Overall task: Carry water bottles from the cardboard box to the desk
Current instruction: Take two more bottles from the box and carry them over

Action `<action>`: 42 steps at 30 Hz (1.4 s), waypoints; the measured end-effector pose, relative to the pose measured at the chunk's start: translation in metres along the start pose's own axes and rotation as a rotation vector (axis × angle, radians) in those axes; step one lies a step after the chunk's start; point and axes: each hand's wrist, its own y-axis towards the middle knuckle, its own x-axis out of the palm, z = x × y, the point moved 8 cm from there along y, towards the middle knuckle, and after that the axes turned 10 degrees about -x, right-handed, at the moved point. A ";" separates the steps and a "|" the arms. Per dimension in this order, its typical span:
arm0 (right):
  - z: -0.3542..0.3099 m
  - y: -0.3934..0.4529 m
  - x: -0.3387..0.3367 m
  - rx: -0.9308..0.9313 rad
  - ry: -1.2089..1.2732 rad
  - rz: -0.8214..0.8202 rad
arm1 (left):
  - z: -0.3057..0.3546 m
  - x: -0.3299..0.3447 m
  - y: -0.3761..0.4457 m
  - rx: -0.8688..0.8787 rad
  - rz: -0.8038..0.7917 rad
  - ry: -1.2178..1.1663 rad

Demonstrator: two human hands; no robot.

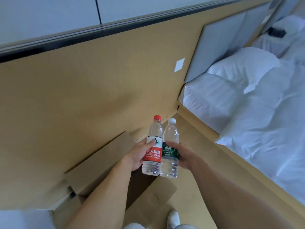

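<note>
My left hand (137,154) grips a clear water bottle with a red cap and a red-and-white label (153,147). My right hand (183,154) grips a second clear bottle with a white cap and a dark green label (170,150). Both bottles stand upright and touch side by side, held above the open cardboard box (102,164) on the floor below my arms. The box's flaps are spread open; its inside is mostly hidden by my left arm. No desk is in view.
A bed with white sheets and pillows (257,104) fills the right side, on a tan wooden frame (198,123). A tan wall with a white switch plate (179,64) stands ahead. My white shoe (173,219) is on the tan floor.
</note>
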 end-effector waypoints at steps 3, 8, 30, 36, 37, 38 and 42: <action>-0.006 -0.020 -0.049 -0.042 0.074 0.071 | 0.000 0.046 0.011 -0.029 -0.071 0.082; -0.011 -0.072 -0.148 -0.103 0.140 0.261 | -0.009 0.145 0.022 -0.074 -0.214 0.210; 0.129 -0.506 -0.551 -0.325 0.551 0.969 | -0.279 0.692 -0.044 -0.245 -0.795 0.952; 0.182 -0.590 -0.603 -0.380 0.715 1.136 | -0.366 0.787 -0.075 -0.281 -0.974 1.090; 0.189 -0.601 -0.611 -0.392 0.740 1.161 | -0.379 0.801 -0.079 -0.291 -0.995 1.102; 0.196 -0.612 -0.619 -0.403 0.761 1.187 | -0.391 0.815 -0.081 -0.303 -1.010 1.114; 0.221 -0.653 -0.657 -0.416 0.843 1.296 | -0.442 0.876 -0.085 -0.346 -1.061 1.178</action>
